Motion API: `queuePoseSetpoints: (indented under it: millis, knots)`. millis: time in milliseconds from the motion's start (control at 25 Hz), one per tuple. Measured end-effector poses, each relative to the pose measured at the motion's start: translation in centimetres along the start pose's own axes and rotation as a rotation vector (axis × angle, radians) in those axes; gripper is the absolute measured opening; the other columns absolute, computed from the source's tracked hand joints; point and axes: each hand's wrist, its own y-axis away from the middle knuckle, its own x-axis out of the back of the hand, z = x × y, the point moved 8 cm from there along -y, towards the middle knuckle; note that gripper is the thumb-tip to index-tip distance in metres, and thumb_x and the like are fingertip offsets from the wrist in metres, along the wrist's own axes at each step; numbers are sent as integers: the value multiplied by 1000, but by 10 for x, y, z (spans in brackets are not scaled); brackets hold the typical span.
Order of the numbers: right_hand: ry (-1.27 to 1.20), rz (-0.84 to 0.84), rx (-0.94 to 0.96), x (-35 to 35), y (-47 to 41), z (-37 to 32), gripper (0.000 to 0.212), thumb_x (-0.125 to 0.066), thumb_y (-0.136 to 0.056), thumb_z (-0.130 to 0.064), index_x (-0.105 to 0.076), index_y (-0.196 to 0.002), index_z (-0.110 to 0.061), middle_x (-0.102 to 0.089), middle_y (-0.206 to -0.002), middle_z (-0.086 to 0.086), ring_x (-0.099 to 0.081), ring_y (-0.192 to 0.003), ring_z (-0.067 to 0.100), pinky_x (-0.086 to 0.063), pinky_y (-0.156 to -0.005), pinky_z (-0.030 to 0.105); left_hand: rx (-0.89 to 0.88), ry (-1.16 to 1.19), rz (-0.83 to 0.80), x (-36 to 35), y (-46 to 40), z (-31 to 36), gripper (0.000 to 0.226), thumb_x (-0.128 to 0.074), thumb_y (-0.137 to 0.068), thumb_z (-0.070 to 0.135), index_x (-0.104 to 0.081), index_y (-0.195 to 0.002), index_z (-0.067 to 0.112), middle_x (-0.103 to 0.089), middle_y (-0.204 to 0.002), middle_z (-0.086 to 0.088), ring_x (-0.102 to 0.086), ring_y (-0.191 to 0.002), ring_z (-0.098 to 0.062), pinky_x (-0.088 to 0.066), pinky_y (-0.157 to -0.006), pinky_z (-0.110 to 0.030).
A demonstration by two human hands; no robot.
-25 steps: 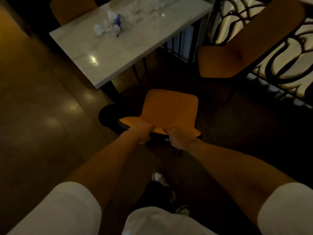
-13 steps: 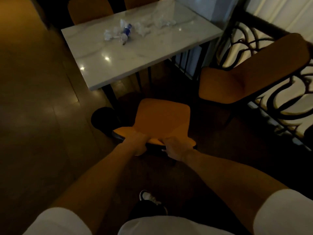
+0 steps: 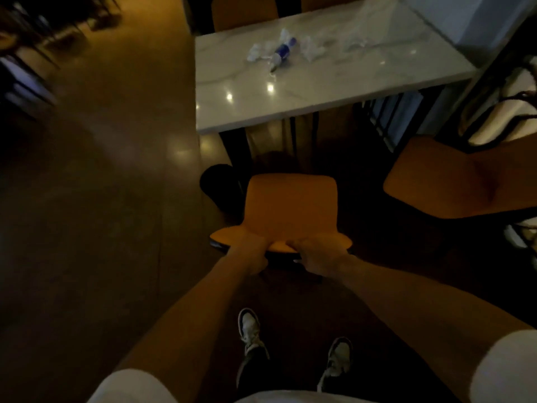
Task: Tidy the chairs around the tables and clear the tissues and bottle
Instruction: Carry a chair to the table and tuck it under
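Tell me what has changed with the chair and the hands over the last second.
The orange chair now faces the marble table squarely, its seat nearer the table's edge; earlier it stood angled. Unchanged: the left hand and right hand still grip the top of its backrest, nothing released; the bottle and tissues still lie on the table, and the second chair remains at right.

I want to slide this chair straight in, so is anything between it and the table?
Partly. The table's dark legs and a round black object on the floor stand just ahead of the chair, which the left hand and right hand grip by its backrest.
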Motion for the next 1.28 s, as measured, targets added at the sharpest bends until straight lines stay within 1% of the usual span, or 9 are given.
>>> queuePoseSetpoints:
  millis: [200,360,440,600,760,960,1080,1160,1280]
  knots:
    - [141,-13,126,24,16,18,50,-45,-101,-38,-33,-150,-34,-47,-68,-7,-42,-51,14,-31,-43,31,142,156,10,5,2,27,32,-53,-98,20,-53,-131,20,-55,-131,-9,-53,-116,-31,-42,-93,-43]
    - [198,-42,130,34,23,48,52,-43,-102,-33,-27,-152,-30,-46,-67,-3,-41,-52,14,-31,-44,29,106,190,49,14,-14,50,39,-52,-100,22,-47,-138,23,-57,-132,-8,-56,-113,-31,-43,-86,-41]
    - [188,-58,142,35,23,57,53,-45,-100,-34,-28,-150,-29,-57,-78,-1,-45,-57,15,-43,-51,32,34,199,96,18,-20,55,46,-54,-97,24,-43,-142,27,-58,-128,-5,-57,-109,-29,-46,-85,-41]
    - [148,-70,175,43,24,57,47,-53,-96,-32,-40,-140,-24,-61,-108,2,-44,-67,15,-34,-61,32,-100,207,37,9,-16,36,68,-59,-92,50,-28,-150,33,-44,-143,-1,-46,-128,-30,-42,-101,-47]
    - [115,-63,95,52,25,56,50,-51,-99,-32,-37,-146,-26,-57,-119,1,-50,-84,18,-28,-61,29,-98,-32,89,14,-8,16,61,-58,-94,46,-31,-147,32,-52,-131,-4,-54,-112,-29,-48,-85,-44]
    - [93,-116,32,49,27,57,59,-52,-97,-51,-35,-144,-22,-50,-129,2,-52,-106,22,-41,-74,34,-103,23,110,19,-4,23,63,-60,-95,44,-31,-148,27,-57,-120,-5,-59,-99,-28,-39,-66,-37]
    - [45,-184,-5,41,24,63,83,-63,-82,-65,-30,-146,-23,-53,-124,1,-56,-102,22,-45,-73,34,-91,27,138,21,-4,22,57,-61,-94,35,-35,-144,29,-58,-116,-4,-60,-94,-28,-43,-66,-39]
    - [81,-183,-2,37,28,61,69,-65,-81,-63,-42,-134,-25,-58,-110,-2,-58,-93,19,-50,-72,34,-71,56,136,19,-1,25,56,-61,-94,27,-35,-143,30,-58,-119,-4,-58,-100,-29,-46,-76,-43]
    - [125,-108,14,47,41,56,34,-53,-98,-32,-48,-131,-28,-46,-83,-9,-49,-73,13,-40,-54,27,0,56,125,14,6,28,53,-62,-92,24,-37,-138,29,-55,-114,-5,-55,-100,-31,-47,-82,-50]
